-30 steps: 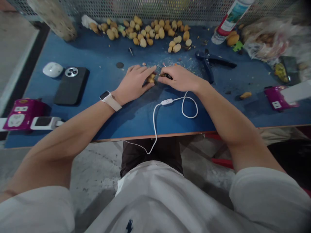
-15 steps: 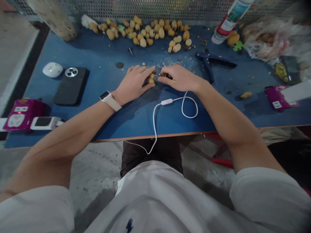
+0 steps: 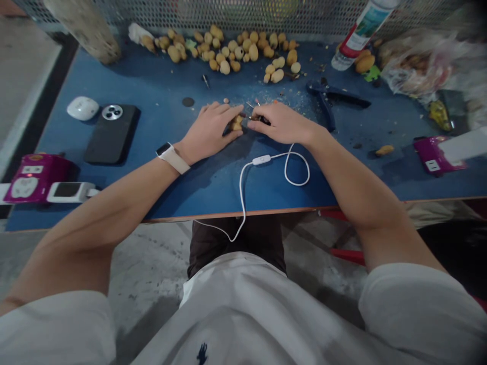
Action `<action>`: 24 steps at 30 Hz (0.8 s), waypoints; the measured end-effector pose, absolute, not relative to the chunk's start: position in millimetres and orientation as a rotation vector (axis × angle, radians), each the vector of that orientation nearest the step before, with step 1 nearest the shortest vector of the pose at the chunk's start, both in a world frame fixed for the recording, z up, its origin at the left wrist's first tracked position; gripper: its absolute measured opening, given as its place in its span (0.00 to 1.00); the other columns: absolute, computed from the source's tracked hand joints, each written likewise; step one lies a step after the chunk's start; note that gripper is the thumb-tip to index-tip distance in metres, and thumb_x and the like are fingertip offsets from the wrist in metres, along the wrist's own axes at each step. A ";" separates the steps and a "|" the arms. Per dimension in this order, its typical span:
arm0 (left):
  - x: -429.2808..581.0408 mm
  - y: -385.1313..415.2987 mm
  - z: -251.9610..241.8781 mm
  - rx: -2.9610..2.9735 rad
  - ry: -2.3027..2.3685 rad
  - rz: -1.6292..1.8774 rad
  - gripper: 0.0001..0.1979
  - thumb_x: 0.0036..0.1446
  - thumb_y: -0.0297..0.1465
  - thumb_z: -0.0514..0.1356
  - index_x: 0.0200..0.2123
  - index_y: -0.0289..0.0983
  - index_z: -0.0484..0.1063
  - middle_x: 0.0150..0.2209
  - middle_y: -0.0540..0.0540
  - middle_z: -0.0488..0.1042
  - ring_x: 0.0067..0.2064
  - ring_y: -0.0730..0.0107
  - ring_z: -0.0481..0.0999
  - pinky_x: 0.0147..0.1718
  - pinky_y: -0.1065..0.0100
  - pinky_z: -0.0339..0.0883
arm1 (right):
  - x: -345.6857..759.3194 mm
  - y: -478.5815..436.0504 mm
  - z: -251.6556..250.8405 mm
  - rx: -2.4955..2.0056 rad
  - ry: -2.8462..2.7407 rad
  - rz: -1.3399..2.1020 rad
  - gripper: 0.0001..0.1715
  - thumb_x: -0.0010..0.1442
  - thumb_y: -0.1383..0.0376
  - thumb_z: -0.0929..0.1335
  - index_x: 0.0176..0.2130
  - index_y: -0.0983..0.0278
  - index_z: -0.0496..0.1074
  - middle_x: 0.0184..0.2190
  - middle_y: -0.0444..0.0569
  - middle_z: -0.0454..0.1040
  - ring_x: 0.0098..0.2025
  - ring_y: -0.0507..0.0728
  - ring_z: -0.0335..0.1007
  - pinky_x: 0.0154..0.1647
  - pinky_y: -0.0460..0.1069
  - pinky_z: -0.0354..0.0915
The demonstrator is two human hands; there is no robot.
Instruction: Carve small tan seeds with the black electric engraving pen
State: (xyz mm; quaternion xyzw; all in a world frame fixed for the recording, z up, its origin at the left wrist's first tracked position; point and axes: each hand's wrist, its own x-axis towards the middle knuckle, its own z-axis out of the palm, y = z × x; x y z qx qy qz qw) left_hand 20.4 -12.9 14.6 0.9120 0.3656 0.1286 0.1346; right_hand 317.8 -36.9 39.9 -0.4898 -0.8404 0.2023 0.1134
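My left hand [image 3: 211, 130], with a watch [image 3: 173, 157] on its wrist, is closed around a small yellow-brown lumpy piece [image 3: 237, 122] and rests on the blue table. Facing it, my right hand [image 3: 280, 121] pinches a small dark tool [image 3: 263, 119], mostly hidden by the fingers. The tool's tip points at the piece; I cannot tell whether it touches. Thin rods and pale crumbs lie just beyond the right fingers. A white cord with an inline switch [image 3: 262, 160] loops on the table below my hands.
Many tan rounded lumps [image 3: 224, 67] line the back. Dark blue pliers-like tool [image 3: 327, 104] lies to the right, near a bottle [image 3: 359, 35] and a plastic bag [image 3: 418, 63]. At left are a phone [image 3: 112, 137], a white case [image 3: 82, 109] and a purple power socket [image 3: 36, 175].
Both hands stay almost in place, still holding the lumpy piece and the dark tool. The tool's tip by the left fingertips shows slightly differently.
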 end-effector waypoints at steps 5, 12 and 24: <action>23.3 -13.9 11.6 2.640 1.103 0.354 0.44 0.91 0.58 0.41 0.95 0.45 0.62 0.81 0.46 0.82 0.87 0.36 0.66 0.87 0.31 0.59 | 316.5 -37.3 40.2 -1.452 -2.475 0.591 0.34 0.89 0.31 0.65 0.50 0.54 0.80 0.45 0.56 0.85 0.48 0.72 0.81 0.57 0.66 0.73; 16.2 -7.2 9.8 2.628 1.000 0.405 0.42 0.90 0.63 0.50 0.94 0.53 0.64 0.76 0.45 0.87 0.89 0.28 0.65 0.86 0.25 0.60 | 317.2 -38.4 40.8 -1.406 -2.459 0.607 0.38 0.87 0.26 0.64 0.52 0.52 0.80 0.42 0.55 0.83 0.49 0.73 0.79 0.56 0.66 0.73; 16.3 -8.2 12.6 2.662 0.995 0.457 0.37 0.87 0.55 0.59 0.91 0.56 0.71 0.79 0.40 0.85 0.88 0.26 0.72 0.84 0.24 0.68 | 316.6 -36.0 38.2 -1.434 -2.472 0.583 0.34 0.89 0.31 0.65 0.53 0.54 0.81 0.45 0.56 0.86 0.50 0.72 0.81 0.57 0.65 0.74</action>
